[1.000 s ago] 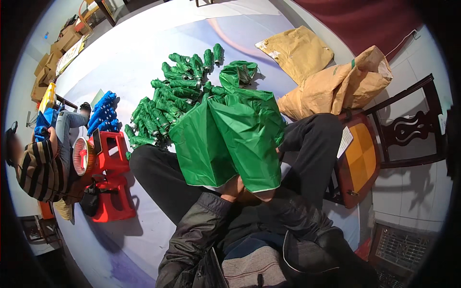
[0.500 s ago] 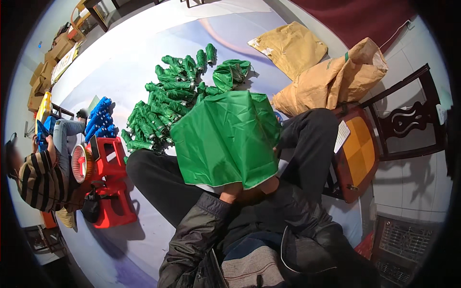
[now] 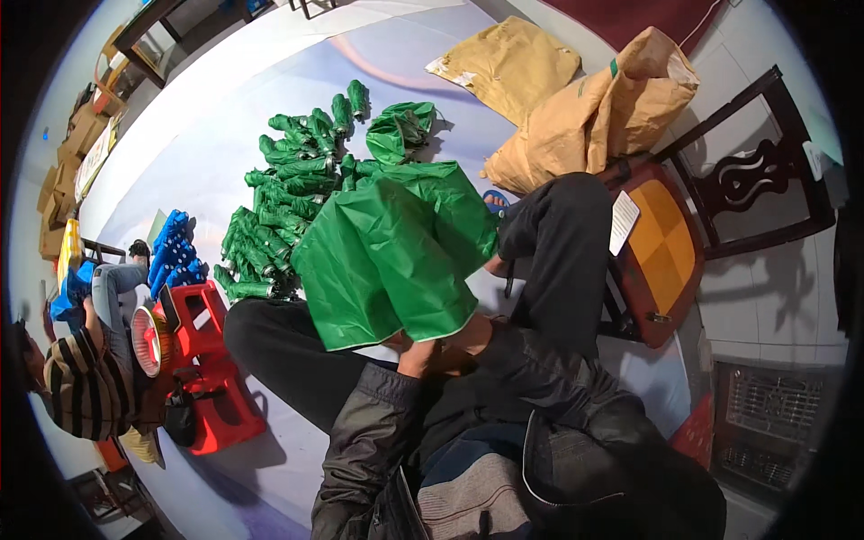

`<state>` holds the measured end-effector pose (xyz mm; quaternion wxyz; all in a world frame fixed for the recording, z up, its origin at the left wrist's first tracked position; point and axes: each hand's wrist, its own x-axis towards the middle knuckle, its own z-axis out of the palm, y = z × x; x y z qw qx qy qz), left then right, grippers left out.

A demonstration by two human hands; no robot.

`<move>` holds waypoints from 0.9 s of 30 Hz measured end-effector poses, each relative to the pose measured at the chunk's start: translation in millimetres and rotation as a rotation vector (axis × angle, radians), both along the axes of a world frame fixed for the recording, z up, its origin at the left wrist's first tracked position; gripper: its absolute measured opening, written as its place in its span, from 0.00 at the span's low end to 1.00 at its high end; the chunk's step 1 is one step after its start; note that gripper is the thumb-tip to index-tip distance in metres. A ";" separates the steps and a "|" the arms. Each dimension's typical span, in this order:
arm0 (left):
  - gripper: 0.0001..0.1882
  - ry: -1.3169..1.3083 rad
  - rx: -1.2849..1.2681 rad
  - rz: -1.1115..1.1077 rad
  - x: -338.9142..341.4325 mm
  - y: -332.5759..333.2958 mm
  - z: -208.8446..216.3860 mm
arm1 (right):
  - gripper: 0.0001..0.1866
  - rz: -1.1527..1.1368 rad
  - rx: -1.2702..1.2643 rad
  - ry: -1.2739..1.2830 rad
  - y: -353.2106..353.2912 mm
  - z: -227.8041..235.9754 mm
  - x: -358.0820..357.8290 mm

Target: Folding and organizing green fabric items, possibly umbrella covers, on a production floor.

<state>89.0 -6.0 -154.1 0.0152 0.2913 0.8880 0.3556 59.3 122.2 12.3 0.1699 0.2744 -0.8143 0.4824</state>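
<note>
Green, thin, smooth cloth, spread in a wide draped sheet (image 3: 378, 261), lies in front of the seated person, above and between the black-trousered legs (image 3: 562, 261). Both bare hands go in under its near edge, the left hand (image 3: 415, 357) just beside the right hand (image 3: 472, 336); the cloth hides the fingers, so I cannot tell whether they are closed on anything or touching each other.

Beyond the cloth and to the left, a heap of slim, rolled green cloth bundles (image 3: 279, 193) covers part of the pale floor sheet (image 3: 225, 117). One looser, crumpled green bundle (image 3: 396, 135) sits at the heap's right.

Far right, a flat tan sack (image 3: 517, 67) lies near an upright, creased brown paper sack (image 3: 594, 117). Nearer on the right stands a dark wooden chair with a yellow checked seat (image 3: 666, 243).

At left, red plastic stools (image 3: 220, 414) stand near blue, white-dotted cloth bundles (image 3: 174, 256) and a co-worker in a striped top (image 3: 85, 382).
</note>
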 end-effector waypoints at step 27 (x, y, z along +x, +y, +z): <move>0.37 -0.070 0.485 0.453 -4.2 -1.5 72.4 | 0.30 0.357 0.436 -0.304 -9.9 -25.4 48.6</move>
